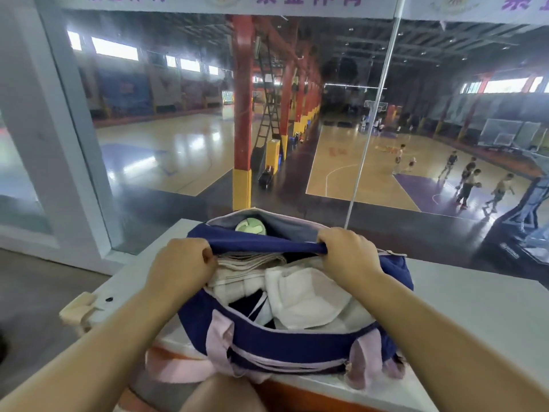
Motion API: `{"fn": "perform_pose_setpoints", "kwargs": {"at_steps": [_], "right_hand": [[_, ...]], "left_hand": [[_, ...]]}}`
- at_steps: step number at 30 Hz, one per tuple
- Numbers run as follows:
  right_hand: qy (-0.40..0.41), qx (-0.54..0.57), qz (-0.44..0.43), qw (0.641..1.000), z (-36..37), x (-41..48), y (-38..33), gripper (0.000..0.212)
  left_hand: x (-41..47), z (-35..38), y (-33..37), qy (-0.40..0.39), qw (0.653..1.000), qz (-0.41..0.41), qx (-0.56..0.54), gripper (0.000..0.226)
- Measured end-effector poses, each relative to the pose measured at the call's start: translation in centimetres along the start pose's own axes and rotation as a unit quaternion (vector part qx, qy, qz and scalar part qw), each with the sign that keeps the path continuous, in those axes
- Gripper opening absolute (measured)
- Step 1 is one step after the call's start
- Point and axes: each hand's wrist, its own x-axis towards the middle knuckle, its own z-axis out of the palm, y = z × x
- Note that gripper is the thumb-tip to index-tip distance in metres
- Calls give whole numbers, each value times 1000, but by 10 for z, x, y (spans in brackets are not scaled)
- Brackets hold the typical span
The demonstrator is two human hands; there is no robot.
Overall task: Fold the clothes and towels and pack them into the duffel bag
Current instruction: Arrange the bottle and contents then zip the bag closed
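A navy duffel bag (285,337) with pale pink straps lies open on a white table (475,316). Folded white towels (309,295) and a beige folded cloth (252,260) fill its opening. My left hand (181,263) and my right hand (347,248) each grip the far navy flap of the bag (267,243), one at each end, holding it stretched above the towels. A pale green and white ball (251,226) shows in the pocket behind the flap.
The table stands against a large glass window (178,114) overlooking a basketball hall with people on the court. A white frame post (44,129) rises at the left. A cream clamp piece (77,307) sticks out from the table's left corner.
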Motion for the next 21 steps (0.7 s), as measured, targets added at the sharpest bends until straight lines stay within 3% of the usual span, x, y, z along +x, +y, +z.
{"fn": "perform_pose_setpoints", "kwargs": {"at_steps": [7, 10, 15, 21], "right_hand": [[10, 4, 10, 1000, 2, -8, 1, 9], [3, -6, 0, 1000, 0, -10, 5, 14], [31, 23, -17, 999, -1, -25, 31, 17], [92, 108, 45, 989, 1, -65, 65, 28]], "left_hand": [[-5, -2, -16, -6, 999, -37, -4, 34], [-8, -3, -12, -2, 1000, -28, 0, 26], [-15, -2, -2, 17, 999, 14, -32, 15], [-23, 8, 50, -7, 984, 119, -132, 17]]}}
